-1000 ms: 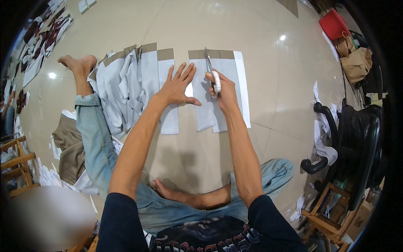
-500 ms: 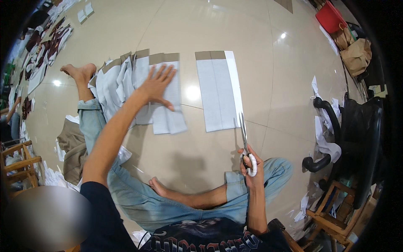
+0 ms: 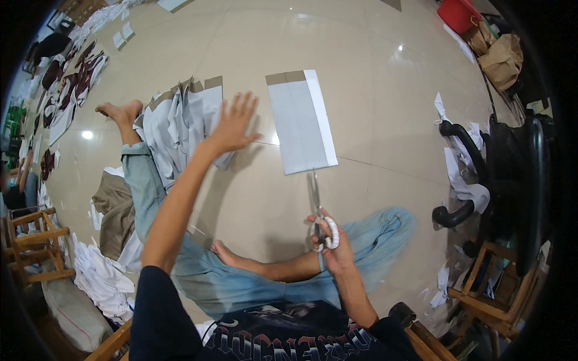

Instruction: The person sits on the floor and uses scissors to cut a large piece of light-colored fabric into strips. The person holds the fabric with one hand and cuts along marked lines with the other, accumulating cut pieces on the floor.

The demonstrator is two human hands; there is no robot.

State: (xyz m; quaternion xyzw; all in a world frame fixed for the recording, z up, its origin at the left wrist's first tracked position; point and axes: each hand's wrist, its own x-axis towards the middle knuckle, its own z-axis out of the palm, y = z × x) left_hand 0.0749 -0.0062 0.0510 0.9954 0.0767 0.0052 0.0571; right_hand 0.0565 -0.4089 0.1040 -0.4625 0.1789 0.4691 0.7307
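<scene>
My right hand (image 3: 337,248) is closed around a pair of scissors (image 3: 314,191) with a white-wrapped handle. Their blades point away from me, tips close to the near edge of a long, flat light-grey fabric piece (image 3: 295,123). That piece lies on the floor with a brown band across its far end and a white strip along its right side. To its left, my left hand (image 3: 233,123) is spread open with nothing in it, partly covering the right edge of a rumpled row of similar grey pieces (image 3: 174,129) with brown ends.
Brown cloth (image 3: 114,207) and white scraps (image 3: 99,280) lie left of my legs. A wooden stool (image 3: 37,243) stands at the left. At the right are a black chair (image 3: 512,180), another wooden frame (image 3: 490,289), a paper bag (image 3: 503,60) and a red tub (image 3: 457,15).
My left hand has come off the grey pieces, and the row's right-hand end looks narrower. The scissors have moved left from the flat piece's right side to below its near edge.
</scene>
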